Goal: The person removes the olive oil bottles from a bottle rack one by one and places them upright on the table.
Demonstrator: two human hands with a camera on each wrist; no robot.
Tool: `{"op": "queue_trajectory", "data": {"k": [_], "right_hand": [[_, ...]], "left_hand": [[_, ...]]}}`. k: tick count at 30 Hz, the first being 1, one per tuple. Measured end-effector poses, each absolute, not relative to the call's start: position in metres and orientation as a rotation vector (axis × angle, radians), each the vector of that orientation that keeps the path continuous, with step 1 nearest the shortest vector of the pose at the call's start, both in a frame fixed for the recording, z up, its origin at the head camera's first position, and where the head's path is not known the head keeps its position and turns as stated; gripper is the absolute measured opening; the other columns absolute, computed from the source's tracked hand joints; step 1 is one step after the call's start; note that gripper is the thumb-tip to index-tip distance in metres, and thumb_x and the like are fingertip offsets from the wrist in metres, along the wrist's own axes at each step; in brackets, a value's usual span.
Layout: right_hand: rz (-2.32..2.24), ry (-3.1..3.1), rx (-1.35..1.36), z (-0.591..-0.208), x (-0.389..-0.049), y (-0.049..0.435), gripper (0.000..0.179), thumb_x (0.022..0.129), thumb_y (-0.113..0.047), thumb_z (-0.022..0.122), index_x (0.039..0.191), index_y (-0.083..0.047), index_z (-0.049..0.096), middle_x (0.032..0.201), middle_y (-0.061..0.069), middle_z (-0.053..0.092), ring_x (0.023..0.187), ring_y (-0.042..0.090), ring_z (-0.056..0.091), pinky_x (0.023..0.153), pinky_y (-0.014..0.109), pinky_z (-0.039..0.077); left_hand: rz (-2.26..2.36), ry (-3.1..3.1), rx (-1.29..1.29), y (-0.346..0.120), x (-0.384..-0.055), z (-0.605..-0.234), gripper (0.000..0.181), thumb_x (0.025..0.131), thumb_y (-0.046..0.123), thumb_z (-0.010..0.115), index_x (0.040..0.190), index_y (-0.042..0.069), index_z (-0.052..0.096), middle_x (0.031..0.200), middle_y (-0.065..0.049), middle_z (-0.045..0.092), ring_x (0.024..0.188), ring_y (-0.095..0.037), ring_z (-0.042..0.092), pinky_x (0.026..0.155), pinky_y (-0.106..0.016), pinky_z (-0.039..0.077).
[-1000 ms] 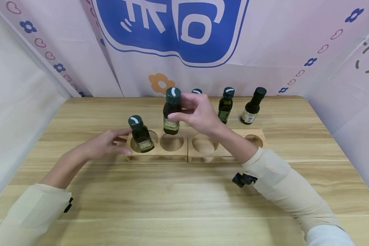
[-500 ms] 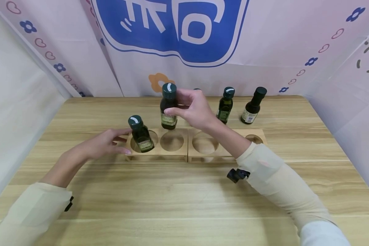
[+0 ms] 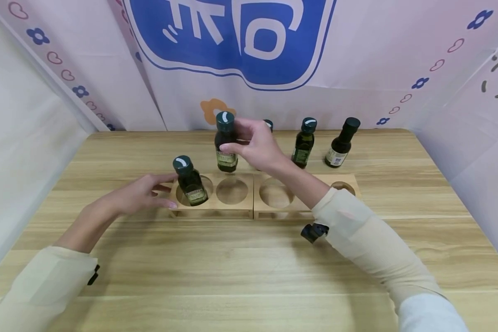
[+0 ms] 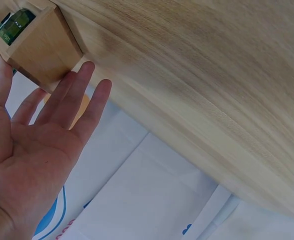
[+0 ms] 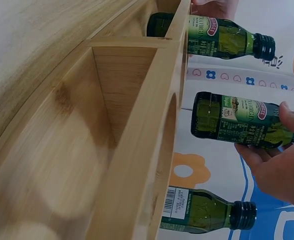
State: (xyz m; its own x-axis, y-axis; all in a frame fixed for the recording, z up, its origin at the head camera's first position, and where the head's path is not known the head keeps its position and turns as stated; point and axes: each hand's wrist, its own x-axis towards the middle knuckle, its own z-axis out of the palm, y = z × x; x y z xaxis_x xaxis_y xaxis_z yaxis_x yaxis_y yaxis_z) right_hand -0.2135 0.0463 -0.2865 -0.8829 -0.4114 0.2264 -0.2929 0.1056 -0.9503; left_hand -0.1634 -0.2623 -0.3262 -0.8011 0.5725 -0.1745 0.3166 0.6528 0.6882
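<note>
Held bottle (image 3: 226,159): green glass, dark green cap uppermost, base downward, long axis close to vertical. It is in the air, base near the rear edge of the wooden rack (image 3: 246,206), behind the second hole from the left. Right hand (image 3: 255,145) pinches it between thumb and fingers, coming in from the bottle's right. Left hand (image 3: 139,196) lies at the rack's left end, fingers extended and apart from the thumb, no bottle in its grasp; firm contact with the wood cannot be confirmed.

A racked bottle (image 3: 192,186) sits in the leftmost hole, cap up, its top leaning left in the head view. Behind the rack: a rear bottle (image 3: 268,123) mostly hidden by the right hand, a green bottle (image 3: 304,145), and a slimmer dark bottle (image 3: 342,145).

Right wrist view, turned sideways: a clear gap separates the held bottle's base from the rack, and the racked bottle's lower end shows beneath the top board. Left wrist view alone gives the left palm and the rack's end panel (image 4: 47,47).

Labels: "VIRGIN" legible on the held bottle; lettering in its red oval badge is too small to read surely. A barcode label (image 5: 175,202) shows on a bottle low in the right wrist view. White characters on the blue backdrop panel (image 3: 232,50) are cut off.
</note>
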Motion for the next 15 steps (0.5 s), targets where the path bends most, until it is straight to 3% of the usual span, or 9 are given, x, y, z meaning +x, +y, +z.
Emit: {"op": "queue_trajectory", "data": {"k": [15], "right_hand": [[-1.865,2.317,-0.7,-0.301,-0.229,0.033,0.047,0.091,0.003,0.078,0.136,0.002,0.064,0.13,0.02,0.069,0.118,0.03,0.07,0.095,0.029,0.059]], "left_hand": [[0.927,2.494,0.677,-0.263,-0.162,-0.325,0.075,0.095,0.015,0.077,0.151,-0.015,0.038,0.152,-0.04,0.04,0.127,-0.056,0.055,0.105,-0.067,0.047]]}}
